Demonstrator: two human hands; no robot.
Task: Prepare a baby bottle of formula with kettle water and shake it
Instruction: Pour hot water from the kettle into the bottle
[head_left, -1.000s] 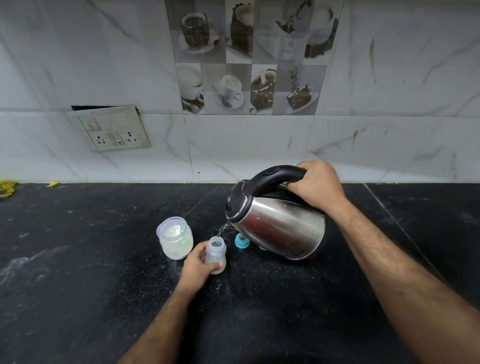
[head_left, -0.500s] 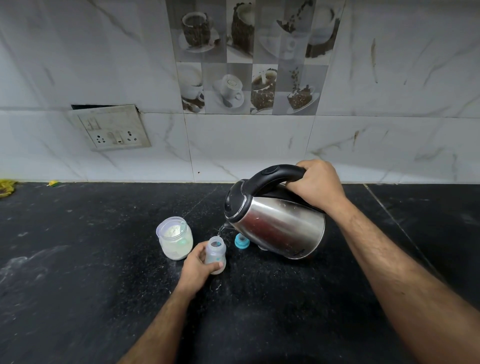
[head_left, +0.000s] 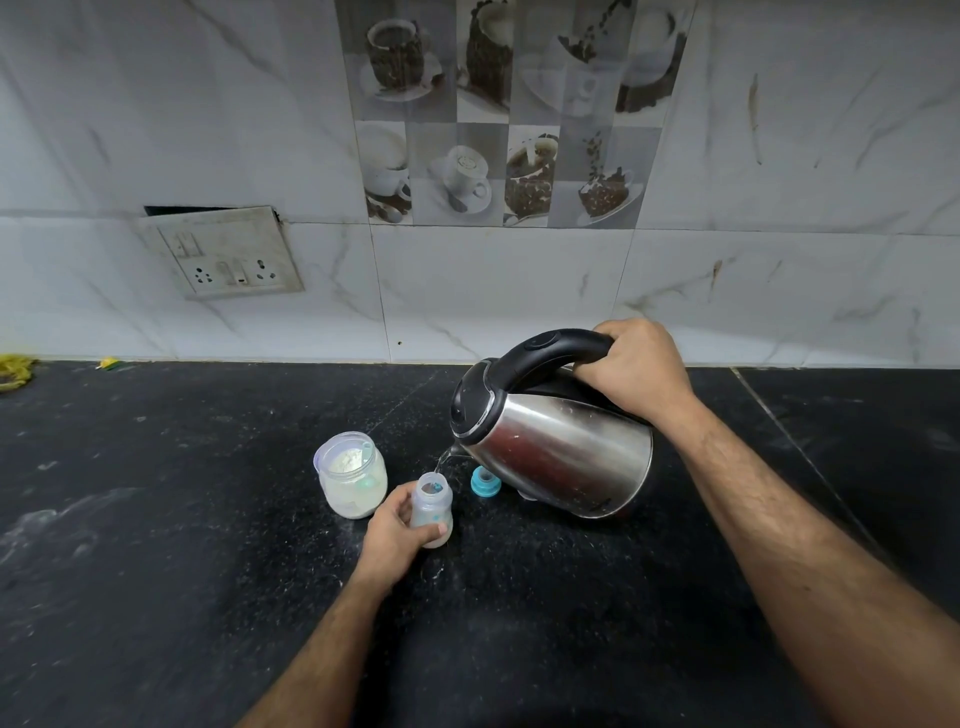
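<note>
Left hand (head_left: 395, 535): fingers + thumb curled round the small clear plastic baby bottle (head_left: 432, 512), holding it upright on the black speckled stone countertop (head_left: 156, 545), mouth uncapped.
Right hand (head_left: 636, 366): fingers wrapped tight round the black handle of the steel electric kettle (head_left: 558, 447); kettle lifted, tipped spout-down to the left, lid shut.
Water (head_left: 442, 461): thin stream from spout into bottle mouth.
Bottle spot: centre of counter, just right of the jar, just below the spout.
Count: 1 bottle, 1 kettle, 1 clear plastic jar of white powder (head_left: 351, 480) w/ scoop inside, 1 teal bottle collar (head_left: 485, 480) beside kettle, 1 white wall socket plate (head_left: 228, 254).
Writing: teal print on bottle, too small to read; no brand legible on kettle.
Wall: white marble tiles, coffee-cup picture tile (head_left: 509, 114) above.
</note>
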